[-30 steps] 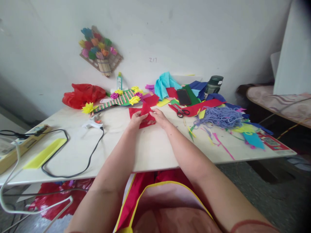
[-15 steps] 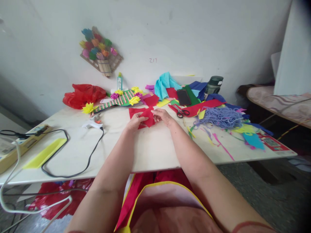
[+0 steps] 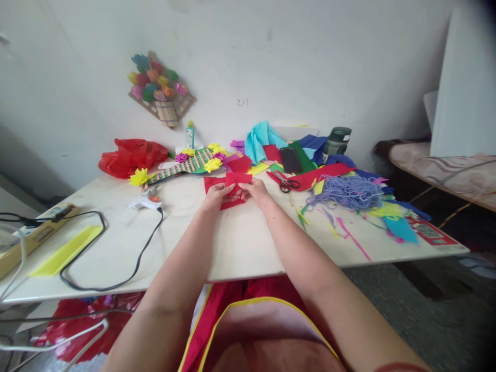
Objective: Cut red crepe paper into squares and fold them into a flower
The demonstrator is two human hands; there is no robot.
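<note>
Thin, paper-like red sheet (image 3: pixel 237 179) at the frame's centre — grasped from both sides.
The left hand (image 3: pixel 217 196) and the right hand (image 3: pixel 254 190) each have a thumb-and-finger grip on it, over the pale, flat worktop (image 3: pixel 242 248) — black-handled metal scissors (image 3: pixel 285 182) lie right of centre, a white, gun-shaped tool (image 3: pixel 145 203) left of centre.

The handled paper (image 3: pixel 237 179) is plain red. The guitar-shaped craft (image 3: pixel 198 162) is green, crossed by pale pink stripes, its flowers (image 3: pixel 213 165) yellow and magenta. The yarn (image 3: pixel 351 192) is lavender-blue, the glue gun (image 3: pixel 144 203) white, the phone (image 3: pixel 290 160) black, the tumbler (image 3: pixel 338 142) dark green, the tabletop (image 3: pixel 242 248) off-white.
</note>
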